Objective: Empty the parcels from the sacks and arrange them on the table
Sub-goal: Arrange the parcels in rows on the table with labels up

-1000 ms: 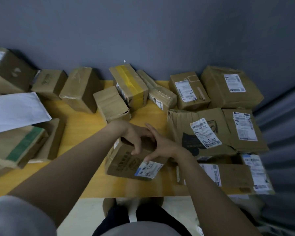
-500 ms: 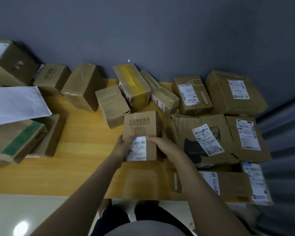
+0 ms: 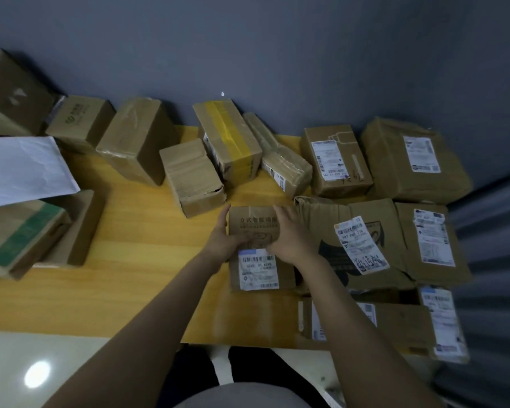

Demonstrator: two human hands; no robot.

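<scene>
A small brown cardboard parcel point(image 3: 256, 225) with printed characters and a white shipping label lies flat on the yellow wooden table point(image 3: 130, 260), near its middle. My left hand point(image 3: 221, 240) holds the parcel's left edge, fingers along the side and thumb on top. On the right part of its top lies my right hand point(image 3: 289, 234), its fingers reaching to the far edge. The parcel sits next to a large creased box point(image 3: 351, 240) on its right.
Several brown parcels line the grey wall point(image 3: 277, 54) behind, among them a yellow-taped box point(image 3: 227, 139). A white envelope point(image 3: 21, 169) and a green-striped box point(image 3: 21, 234) lie at the left. Labelled boxes crowd the right end. Pale floor point(image 3: 42, 369) shows below the table edge.
The parcel was held tilted above the table's front a second ago. Both hands carried it forward, turned it and laid it flat beside the large creased box.
</scene>
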